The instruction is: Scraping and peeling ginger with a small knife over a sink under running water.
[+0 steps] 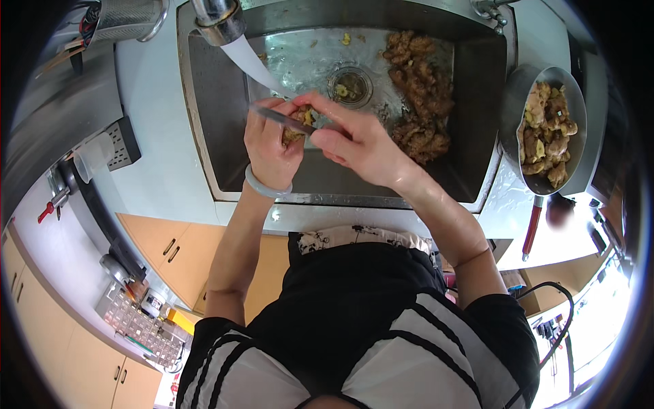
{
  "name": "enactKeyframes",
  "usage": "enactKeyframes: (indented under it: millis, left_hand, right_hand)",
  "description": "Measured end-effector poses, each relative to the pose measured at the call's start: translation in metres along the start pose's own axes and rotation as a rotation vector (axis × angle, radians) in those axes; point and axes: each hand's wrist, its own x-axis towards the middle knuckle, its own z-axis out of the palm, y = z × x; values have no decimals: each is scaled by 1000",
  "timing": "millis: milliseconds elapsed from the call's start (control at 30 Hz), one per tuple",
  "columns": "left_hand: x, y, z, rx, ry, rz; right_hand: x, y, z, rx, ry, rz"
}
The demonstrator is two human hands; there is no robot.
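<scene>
Over the stainless-steel sink point(232, 168), my left hand point(273, 145) holds a piece of ginger root point(293, 136), partly hidden by the fingers. My right hand point(352, 135) grips a small knife point(283, 118), its blade lying across the ginger and the left fingers. Water streams from the faucet point(222, 25) towards both hands. A heap of brown, unpeeled ginger point(421, 97) lies along the sink's right side. Small yellow scraps sit in the drain point(350, 87).
On the right, a metal pan point(580, 122) with a red handle holds several pieces of ginger point(549, 135). A perforated metal utensil holder point(130, 19) is at the upper left. A black perforated rack point(124, 143) stands at the left counter's edge.
</scene>
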Motion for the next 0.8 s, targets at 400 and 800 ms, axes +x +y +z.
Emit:
enactKeyframes:
  millis: [400, 800]
  left_hand:
    - [2, 13, 3, -337, -8, -385]
    - [4, 17, -4, -1111, -177, -654]
  right_hand:
    - [11, 5, -27, -300, 343, -52]
    - [0, 1, 1, -787, 221, -338]
